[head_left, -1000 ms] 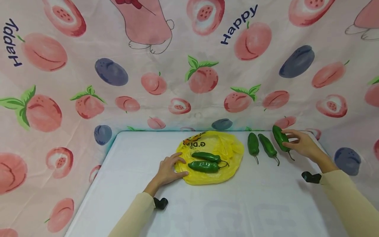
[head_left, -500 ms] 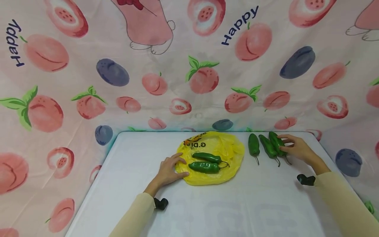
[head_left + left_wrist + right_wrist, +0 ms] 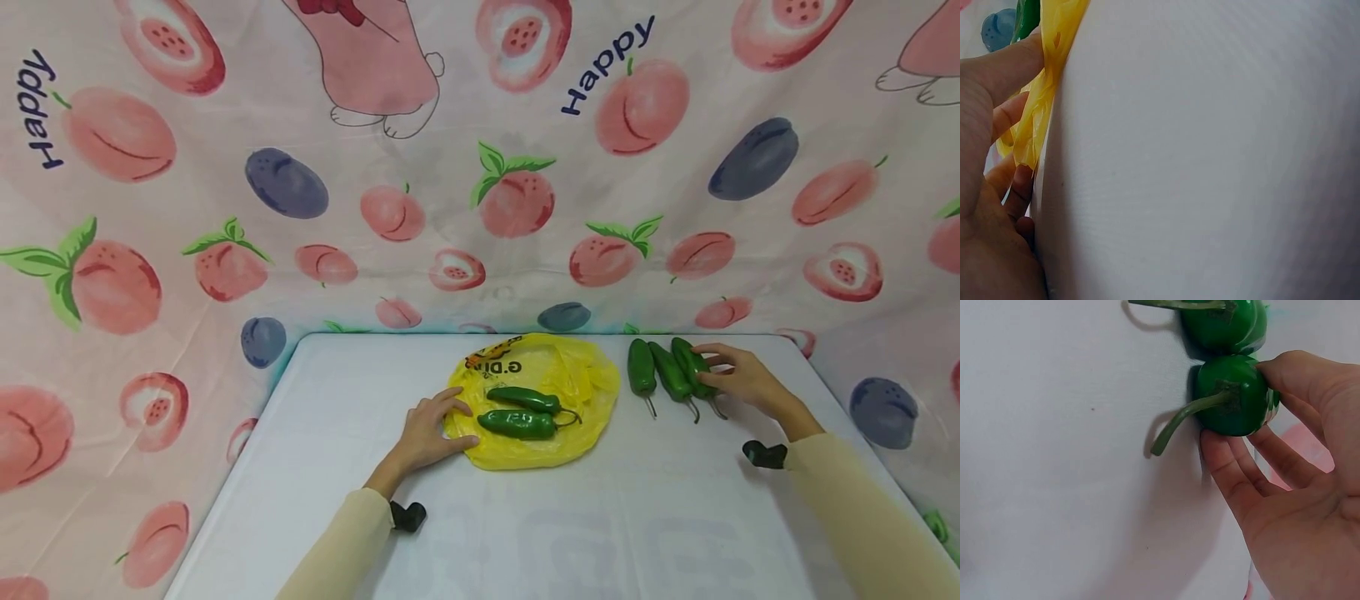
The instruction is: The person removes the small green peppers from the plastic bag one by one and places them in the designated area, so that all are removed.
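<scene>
My left hand (image 3: 426,429) is at the left edge of a yellow plastic bag (image 3: 540,457), its thumb and curved fingers holding the rim. The left wrist view shows the bag (image 3: 1054,50) between thumb and fingers. Two green chili peppers, one upper (image 3: 522,398) and one lower (image 3: 517,423), lie within the bag's outline. Right of it, my right hand (image 3: 742,379) grips a green chili pepper (image 3: 684,357) between thumb and fingers. In the right wrist view this chili (image 3: 1225,394) sits against its neighbour, the middle chili (image 3: 670,371). A leftmost chili (image 3: 641,367) completes the row.
The white table (image 3: 330,400) meets a fruit-printed cloth (image 3: 420,167) along its back edge. Black wrist devices, left (image 3: 408,516) and right (image 3: 765,454), hang beside the sleeves.
My right hand has moved left with its chili pepper, bringing it against the middle one, which has shifted slightly left towards the leftmost. My left hand and the bag have stayed in place.
</scene>
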A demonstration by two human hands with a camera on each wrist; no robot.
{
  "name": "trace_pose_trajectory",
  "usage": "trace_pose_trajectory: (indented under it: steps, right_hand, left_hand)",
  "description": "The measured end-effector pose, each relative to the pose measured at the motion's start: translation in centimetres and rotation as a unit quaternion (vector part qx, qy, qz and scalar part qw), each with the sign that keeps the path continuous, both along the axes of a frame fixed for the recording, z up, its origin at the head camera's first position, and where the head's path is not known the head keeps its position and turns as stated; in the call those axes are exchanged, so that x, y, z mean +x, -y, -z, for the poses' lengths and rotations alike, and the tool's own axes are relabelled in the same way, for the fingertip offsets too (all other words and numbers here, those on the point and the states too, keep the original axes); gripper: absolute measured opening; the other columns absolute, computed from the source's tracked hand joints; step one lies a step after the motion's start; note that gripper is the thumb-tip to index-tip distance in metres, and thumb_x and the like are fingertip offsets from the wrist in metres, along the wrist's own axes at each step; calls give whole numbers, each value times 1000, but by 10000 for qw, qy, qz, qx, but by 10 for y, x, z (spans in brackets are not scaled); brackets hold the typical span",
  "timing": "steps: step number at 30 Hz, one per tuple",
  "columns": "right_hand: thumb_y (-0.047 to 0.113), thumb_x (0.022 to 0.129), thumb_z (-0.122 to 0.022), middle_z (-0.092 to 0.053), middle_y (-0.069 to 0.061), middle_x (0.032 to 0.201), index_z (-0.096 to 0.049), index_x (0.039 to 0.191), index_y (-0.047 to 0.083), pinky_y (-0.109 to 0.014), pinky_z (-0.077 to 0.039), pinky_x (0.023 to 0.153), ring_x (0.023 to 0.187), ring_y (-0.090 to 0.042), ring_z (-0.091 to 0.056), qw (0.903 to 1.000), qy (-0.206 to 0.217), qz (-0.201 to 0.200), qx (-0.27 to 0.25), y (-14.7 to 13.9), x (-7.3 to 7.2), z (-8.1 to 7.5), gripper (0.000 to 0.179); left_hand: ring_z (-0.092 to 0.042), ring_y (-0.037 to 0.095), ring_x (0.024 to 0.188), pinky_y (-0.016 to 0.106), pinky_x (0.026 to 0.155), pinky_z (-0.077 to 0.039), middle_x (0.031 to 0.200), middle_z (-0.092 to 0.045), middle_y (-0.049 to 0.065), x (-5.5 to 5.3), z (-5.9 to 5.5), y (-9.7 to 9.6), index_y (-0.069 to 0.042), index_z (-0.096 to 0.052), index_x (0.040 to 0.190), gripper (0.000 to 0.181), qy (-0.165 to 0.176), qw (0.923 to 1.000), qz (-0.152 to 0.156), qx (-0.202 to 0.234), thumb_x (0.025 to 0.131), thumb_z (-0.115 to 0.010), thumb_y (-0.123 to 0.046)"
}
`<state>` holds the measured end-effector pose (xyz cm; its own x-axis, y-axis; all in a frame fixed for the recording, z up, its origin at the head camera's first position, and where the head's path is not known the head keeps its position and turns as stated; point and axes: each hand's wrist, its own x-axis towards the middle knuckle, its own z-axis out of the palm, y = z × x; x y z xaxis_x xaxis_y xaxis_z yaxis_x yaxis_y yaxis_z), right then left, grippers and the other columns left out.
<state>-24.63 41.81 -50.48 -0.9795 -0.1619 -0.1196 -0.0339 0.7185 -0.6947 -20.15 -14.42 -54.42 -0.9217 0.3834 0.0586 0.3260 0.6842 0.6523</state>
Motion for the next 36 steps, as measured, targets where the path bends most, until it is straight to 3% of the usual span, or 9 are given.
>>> trace_pose_trajectory:
  steps: [6, 13, 24, 36]
  right_hand:
    - [28, 101, -67, -46, -39, 140, -42, 152, 2, -55, -54, 91, 122, -58, -51, 9999, 99, 26, -2, 1, 0, 0, 62]
    - [25, 100, -69, -48, -39, 139, -44, 150, 0, -42, -58, 83, 118, -52, -58, 9999, 63, -101, -41, 3, -2, -4, 61]
    - [18, 100, -70, -50, -41, 136, -46, 145, -3, -42, -58, 80, 117, -53, -57, 9998, 57, -177, 26, 8, -1, -11, 56]
    - [20, 100, -69, -48, -41, 138, -44, 148, -2, -50, -56, 88, 122, -54, -52, 9997, 198, -142, 45, 8, -1, -12, 58]
  left_hand:
    - [-48, 30, 125, 51, 99, -30, 160, -44, 2, 0, 0, 0, -27, -68, 115, 40, -8, 10000, 12, 2, 84, -84, -46]
    - [-49, 29, 123, 49, 97, -30, 159, -45, 2, 0, -1, 1, -26, -69, 115, 40, -83, 10000, -9, 23, 83, -84, -45]
    - [-48, 30, 126, 50, 101, -29, 160, -44, 2, 0, -1, -1, -27, -69, 115, 40, 82, 9999, -72, 32, 83, -84, -46]
    - [-48, 30, 125, 51, 102, -29, 160, -44, 1, 1, -1, 0, -27, -69, 115, 39, 76, 9999, -79, 52, 83, -84, -45]
